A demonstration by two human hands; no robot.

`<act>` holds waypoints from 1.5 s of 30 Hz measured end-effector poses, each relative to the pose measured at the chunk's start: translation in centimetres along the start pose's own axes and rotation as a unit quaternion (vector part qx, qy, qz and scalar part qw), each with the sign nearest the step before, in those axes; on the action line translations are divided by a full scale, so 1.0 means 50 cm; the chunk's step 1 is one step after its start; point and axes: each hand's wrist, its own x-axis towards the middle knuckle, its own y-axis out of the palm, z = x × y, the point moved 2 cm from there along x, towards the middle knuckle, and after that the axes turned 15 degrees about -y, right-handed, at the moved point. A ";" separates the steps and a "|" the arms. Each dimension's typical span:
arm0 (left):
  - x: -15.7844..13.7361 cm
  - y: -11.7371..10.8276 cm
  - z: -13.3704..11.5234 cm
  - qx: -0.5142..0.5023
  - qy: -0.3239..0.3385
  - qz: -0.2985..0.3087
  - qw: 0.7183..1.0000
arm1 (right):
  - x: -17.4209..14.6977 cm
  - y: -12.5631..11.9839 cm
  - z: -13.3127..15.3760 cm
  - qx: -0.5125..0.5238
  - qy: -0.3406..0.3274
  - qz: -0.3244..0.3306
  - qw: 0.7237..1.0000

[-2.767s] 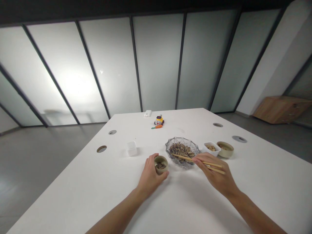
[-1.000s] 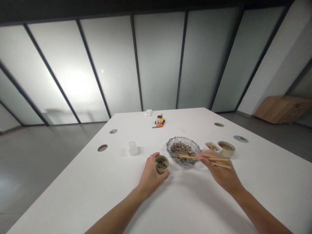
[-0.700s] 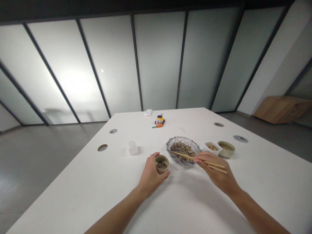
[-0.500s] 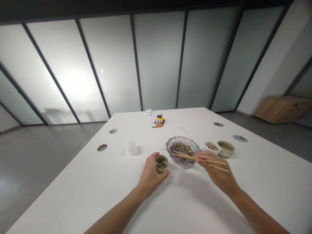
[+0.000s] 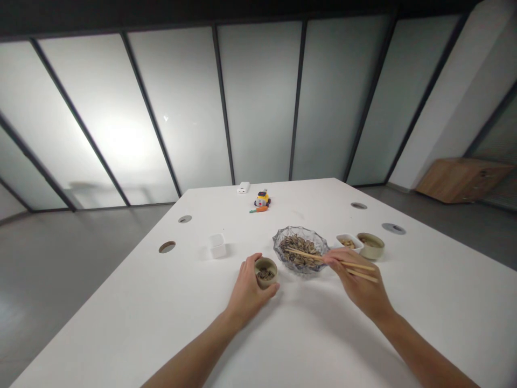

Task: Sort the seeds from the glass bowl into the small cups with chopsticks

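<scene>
My left hand (image 5: 251,285) is wrapped round the near left side of a small beige cup (image 5: 274,267), which stands on the white table with some striped sunflower seeds (image 5: 265,274) inside. To its right is a clear faceted glass bowl (image 5: 278,257) holding a heap of sunflower seeds (image 5: 299,245). My right hand (image 5: 359,277) grips a pair of wooden chopsticks (image 5: 357,265). Their tips reach over the bowl and touch the heap; whether a seed is pinched between them I cannot tell.
A white square dish (image 5: 359,247) of pale nuts or shells and a wider beige bowl (image 5: 374,251) stand right of the glass bowl. At left is a white plastic box (image 5: 218,248). Farther back are a yellow toy car (image 5: 263,199), an orange toy carrot (image 5: 262,209) and a white device (image 5: 243,187).
The chopstick tips have drawn closer together among the seeds. My left hand stays on the cup. The whole view has shifted slightly.
</scene>
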 end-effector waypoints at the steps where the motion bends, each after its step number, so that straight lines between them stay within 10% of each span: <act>1: 0.000 0.000 0.000 -0.001 -0.001 0.000 1.000 | 0.001 -0.004 -0.003 -0.010 0.003 -0.004 1.000; 35: -0.002 0.001 -0.006 0.004 -0.004 -0.002 1.000 | -0.006 0.013 0.005 0.068 0.021 0.024 0.997; 41: -0.005 -0.002 -0.006 0.006 -0.001 0.004 1.000 | -0.011 0.005 -0.023 0.091 0.128 -0.034 0.987; 45: -0.006 -0.003 -0.009 0.004 0.004 0.000 1.000 | -0.015 0.011 -0.046 0.245 0.246 -0.139 0.927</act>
